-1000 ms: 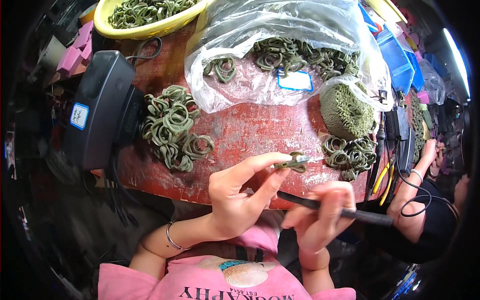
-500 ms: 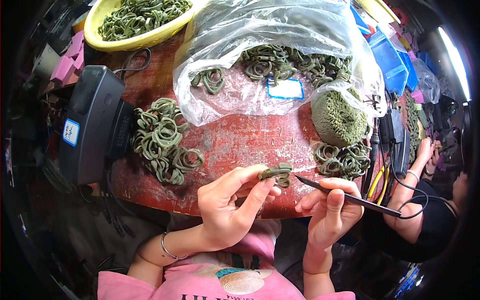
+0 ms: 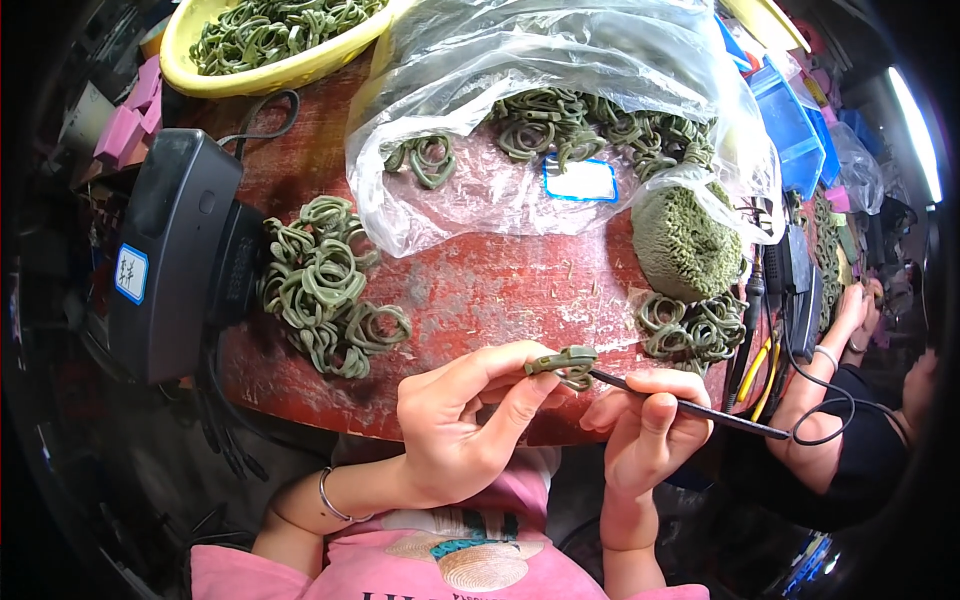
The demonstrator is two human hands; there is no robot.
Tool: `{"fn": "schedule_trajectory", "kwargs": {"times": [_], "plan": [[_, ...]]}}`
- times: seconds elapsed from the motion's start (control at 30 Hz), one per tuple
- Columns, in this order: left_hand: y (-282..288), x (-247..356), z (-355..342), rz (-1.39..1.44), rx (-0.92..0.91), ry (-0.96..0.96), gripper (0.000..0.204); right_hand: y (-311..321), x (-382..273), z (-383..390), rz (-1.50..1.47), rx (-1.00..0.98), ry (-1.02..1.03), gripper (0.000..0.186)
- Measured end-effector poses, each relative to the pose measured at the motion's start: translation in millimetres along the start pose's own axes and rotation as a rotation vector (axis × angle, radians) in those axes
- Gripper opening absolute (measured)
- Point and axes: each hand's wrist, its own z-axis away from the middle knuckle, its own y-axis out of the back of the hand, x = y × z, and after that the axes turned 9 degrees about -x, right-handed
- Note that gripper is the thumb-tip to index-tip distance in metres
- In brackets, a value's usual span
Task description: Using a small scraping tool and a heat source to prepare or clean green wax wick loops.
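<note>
I see green ring-shaped pieces (image 3: 328, 284) heaped left on the red wooden table (image 3: 490, 290), a clear plastic bag (image 3: 540, 55) behind, rightward.

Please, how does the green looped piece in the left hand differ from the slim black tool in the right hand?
Shape: the green looped piece is short and curved; the slim black tool is long and straight.
Pose: the piece is pinched at its near end in the left hand's grip; the tool slants through the right hand's grip, tip toward the piece.
Shared: both are hand-held.
</note>
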Motion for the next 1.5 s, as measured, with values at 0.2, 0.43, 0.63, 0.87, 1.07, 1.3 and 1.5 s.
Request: {"fn": "schedule_trajectory", "kwargs": {"times": [0.2, 0.43, 0.63, 0.87, 1.07, 1.3, 1.5], "plan": [[2.8, -1.1, -1.9, 0.012, -0.005, 0.004, 0.017, 1.0, 8.0, -0.2, -0.078, -0.001, -0.017, 0.024], [4.0, -1.2, -1.5, -0.017, -0.015, 0.021, 0.017, 0.8, 6.1, -2.5, -0.098, -0.017, -0.054, 0.025], [2.6, -2.9, -0.7, -0.025, -0.005, -0.023, 0.017, 3.2, 2.8, -3.5, -0.177, -0.038, -0.157, 0.029], [0.2, -4.6, 0.7, -0.004, 0.020, -0.026, 0.018, 1.5, 9.8, 0.9, -0.074, 0.072, 0.033, 0.033], [0.2, -3.9, 0.8, -0.029, -0.006, -0.009, 0.018, 1.4, 12.6, 3.6, 0.028, -0.015, 0.097, 0.036], [2.4, -2.8, -1.2, -0.026, -0.048, -0.010, 0.017, 2.8, 14.0, 4.8, 0.103, -0.058, 0.127, 0.035], [2.6, -3.4, -0.4, -0.005, -0.038, -0.006, 0.017, 3.8, 12.0, 4.5, -0.007, -0.020, 0.000, 0.033]]}}
